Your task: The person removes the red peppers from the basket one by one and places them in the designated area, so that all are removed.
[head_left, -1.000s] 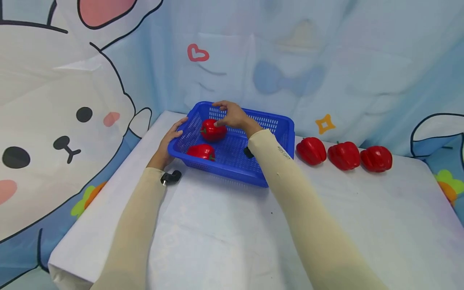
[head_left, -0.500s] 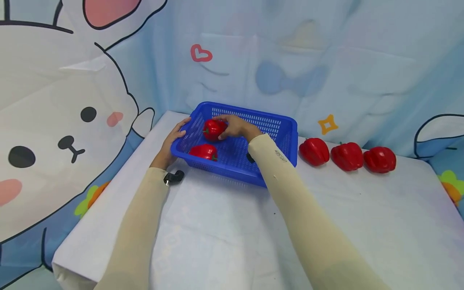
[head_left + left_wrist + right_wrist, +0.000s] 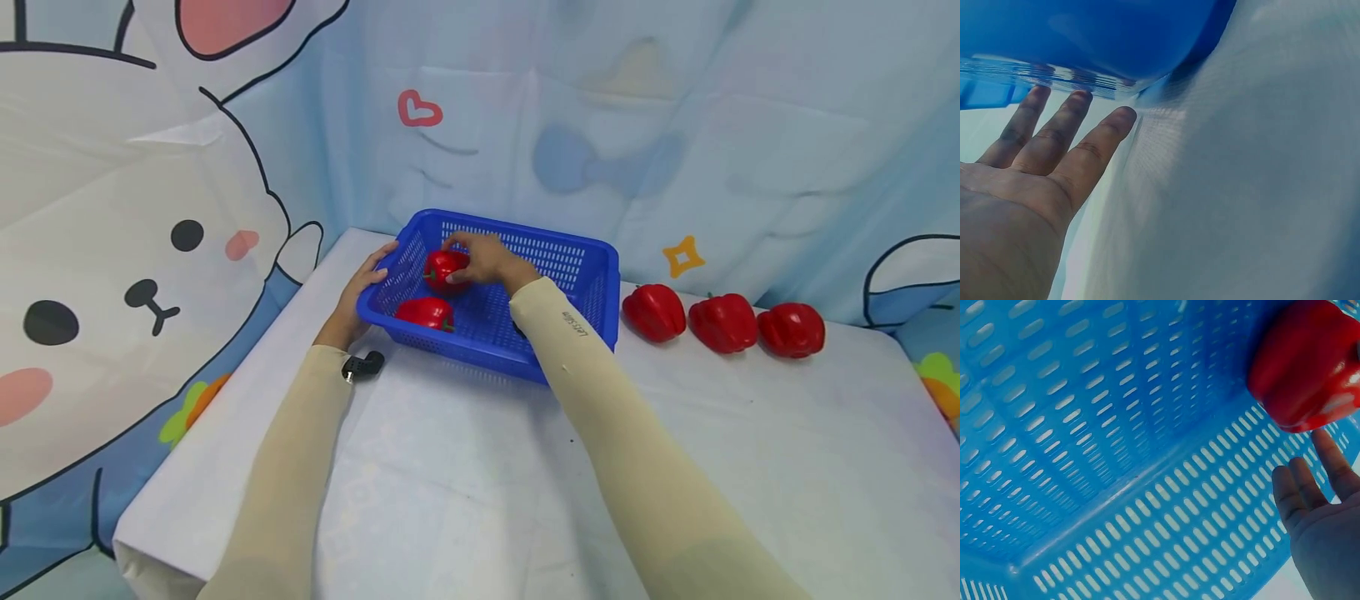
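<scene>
A blue perforated basket [image 3: 480, 354] holds two red bell peppers, one at the back left [image 3: 442, 273] and another near the front left [image 3: 425, 313]. My left hand [image 3: 356, 298] lies at the basket's left end, thumb by the rim; in the left wrist view, straight fingers of the left hand [image 3: 1054, 162] reach the basket's underside [image 3: 1110, 44]. Inside the basket, my right hand [image 3: 486, 258] is at the rear pepper. In the right wrist view, one fingertip of the right hand [image 3: 1322, 512] touches that pepper [image 3: 1304, 369], the fingers mostly straight.
Three more red peppers [image 3: 654, 313] [image 3: 723, 323] [image 3: 792, 330] form a row on the white-covered table [image 3: 675, 433], right of the basket. Behind the table hangs a printed cloth [image 3: 480, 150], which also stands along the left side.
From above the basket's back part, my right hand has come down to the rear pepper. The left hand stays at the basket's left end. The head view has shifted slightly.
</scene>
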Tool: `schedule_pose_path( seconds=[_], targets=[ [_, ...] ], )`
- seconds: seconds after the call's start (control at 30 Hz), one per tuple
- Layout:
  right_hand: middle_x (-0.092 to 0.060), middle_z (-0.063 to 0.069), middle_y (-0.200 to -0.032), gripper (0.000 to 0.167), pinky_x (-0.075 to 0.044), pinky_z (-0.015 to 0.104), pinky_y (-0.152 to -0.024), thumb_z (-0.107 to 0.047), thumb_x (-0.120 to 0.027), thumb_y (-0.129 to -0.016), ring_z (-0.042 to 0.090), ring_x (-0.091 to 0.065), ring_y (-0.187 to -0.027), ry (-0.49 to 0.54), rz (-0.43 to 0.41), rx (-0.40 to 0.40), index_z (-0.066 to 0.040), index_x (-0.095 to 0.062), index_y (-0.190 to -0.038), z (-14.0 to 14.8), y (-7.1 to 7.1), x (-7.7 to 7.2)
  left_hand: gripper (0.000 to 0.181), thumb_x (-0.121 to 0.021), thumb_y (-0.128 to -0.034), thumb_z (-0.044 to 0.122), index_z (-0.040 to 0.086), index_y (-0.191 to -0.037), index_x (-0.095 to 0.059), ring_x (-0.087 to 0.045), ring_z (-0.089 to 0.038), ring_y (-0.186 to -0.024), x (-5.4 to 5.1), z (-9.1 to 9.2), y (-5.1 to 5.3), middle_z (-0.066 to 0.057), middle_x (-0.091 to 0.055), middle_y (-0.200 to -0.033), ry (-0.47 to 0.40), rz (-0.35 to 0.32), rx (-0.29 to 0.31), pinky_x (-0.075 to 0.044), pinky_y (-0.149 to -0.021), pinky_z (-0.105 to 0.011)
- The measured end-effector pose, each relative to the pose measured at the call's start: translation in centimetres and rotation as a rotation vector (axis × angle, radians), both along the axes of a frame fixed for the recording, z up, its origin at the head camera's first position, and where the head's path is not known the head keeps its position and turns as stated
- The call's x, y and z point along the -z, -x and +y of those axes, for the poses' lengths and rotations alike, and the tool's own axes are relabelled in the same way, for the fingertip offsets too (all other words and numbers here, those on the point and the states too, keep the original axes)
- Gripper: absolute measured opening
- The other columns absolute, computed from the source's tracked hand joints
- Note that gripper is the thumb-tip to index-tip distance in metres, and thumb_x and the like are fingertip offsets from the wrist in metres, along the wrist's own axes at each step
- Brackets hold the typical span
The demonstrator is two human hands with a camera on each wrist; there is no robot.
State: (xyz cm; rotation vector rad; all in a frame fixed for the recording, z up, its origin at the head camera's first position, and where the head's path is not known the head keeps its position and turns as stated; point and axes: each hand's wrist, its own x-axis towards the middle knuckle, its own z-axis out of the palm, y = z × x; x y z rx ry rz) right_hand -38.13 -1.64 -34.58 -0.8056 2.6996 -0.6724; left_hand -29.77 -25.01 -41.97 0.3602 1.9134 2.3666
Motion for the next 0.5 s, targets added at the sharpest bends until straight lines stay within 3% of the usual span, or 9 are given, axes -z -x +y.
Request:
schedule_pose_path(
  seconds=[0.2,0.4,0.5],
  targets=[
    [-0.048,0.013,-0.145,0.058,-0.047,0.045,-0.105,-0.019,-0.078,-0.084,0.031,-0.048,-0.13,0.033,-0.061,-0.004,-0.024,-0.048,-0.134,-0.22,-0.12,0.19,0.054,-0.029,-0.1008,0.019,0.028,-0.154,-0.03,-0.032,-0.026,-0.141,-0.03,0.0,-0.08,-0.003,-0.023,-0.161,-0.012,0.005,0.006,-0.035,-0.115,-0.041],
    [-0.051,0.014,-0.138,0.057,-0.048,0.044,-0.104,-0.019,-0.08,-0.082,0.03,-0.051,-0.124,0.024,-0.048,-0.009,-0.023,-0.049,-0.13,-0.36,-0.1,0.15,0.053,-0.03,-0.1007,0.02,0.028,-0.153,-0.031,-0.033,-0.027,-0.142,-0.08,0.04,-0.09,-0.003,-0.023,-0.161,-0.02,-0.002,-0.003,-0.03,-0.118,-0.047],
    [-0.053,0.015,-0.132,0.057,-0.049,0.043,-0.103,-0.02,-0.08,-0.082,0.03,-0.052,-0.12,0.002,-0.034,-0.017,-0.022,-0.049,-0.129,-0.45,-0.14,0.08,0.053,-0.031,-0.1008,0.02,0.029,-0.153,-0.031,-0.033,-0.027,-0.141,-0.14,-0.03,-0.15,-0.003,-0.024,-0.161,-0.021,-0.008,-0.005,-0.034,-0.116,-0.043]
  ],
)
